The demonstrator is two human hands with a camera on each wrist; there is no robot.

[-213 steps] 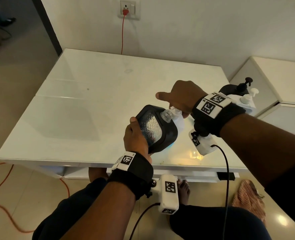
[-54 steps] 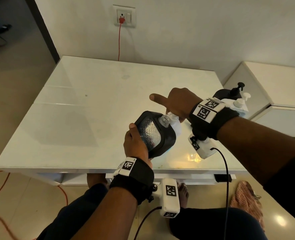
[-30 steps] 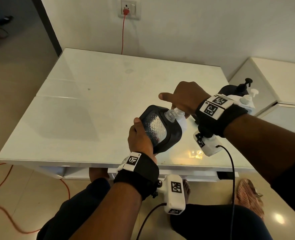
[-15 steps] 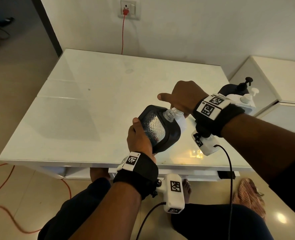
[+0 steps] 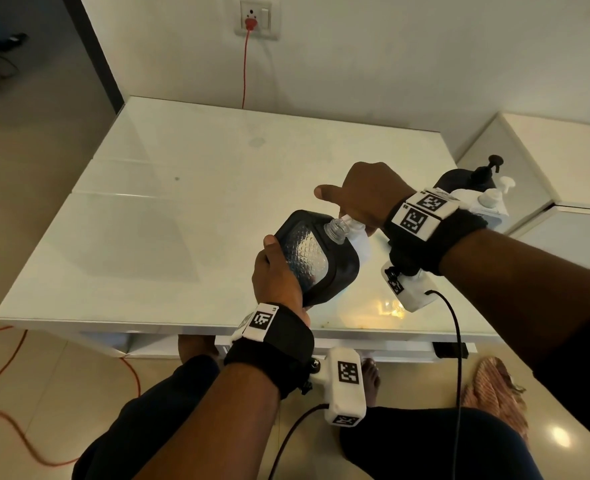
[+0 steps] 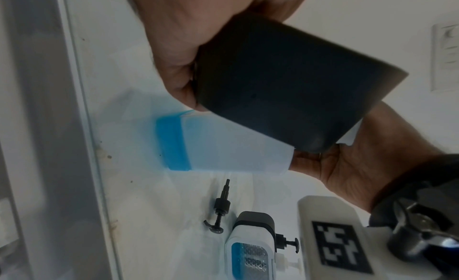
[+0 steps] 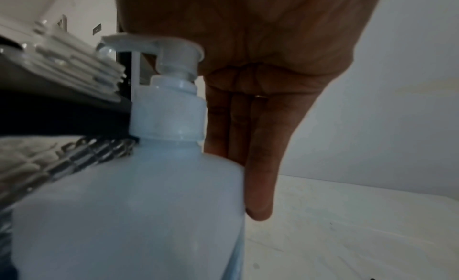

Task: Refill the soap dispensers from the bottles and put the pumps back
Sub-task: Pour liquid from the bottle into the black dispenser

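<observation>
My left hand (image 5: 276, 275) grips a black soap dispenser (image 5: 307, 258) with a clear textured window, tilted above the table's near edge. Its open threaded neck (image 5: 335, 226) points up and right at the nozzle of a white pump bottle (image 5: 359, 244). The palm of my right hand (image 5: 362, 199) lies on the pump head (image 7: 161, 46), with straight fingers (image 7: 258, 166) running down the bottle's shoulder. In the left wrist view the bottle (image 6: 223, 147) shows a thin blue layer of liquid (image 6: 171, 145) at its bottom, behind the dispenser (image 6: 285, 84).
A loose black pump (image 6: 218, 215) lies on the white glass table (image 5: 182, 202). At the table's right edge stand another black dispenser (image 5: 459, 178) holding blue liquid and a second white pump bottle (image 5: 491, 202). A white cabinet (image 5: 563, 161) is to the right.
Both hands keep the same hold. The dispenser and the bottle have barely shifted; only the head view has moved a little.
</observation>
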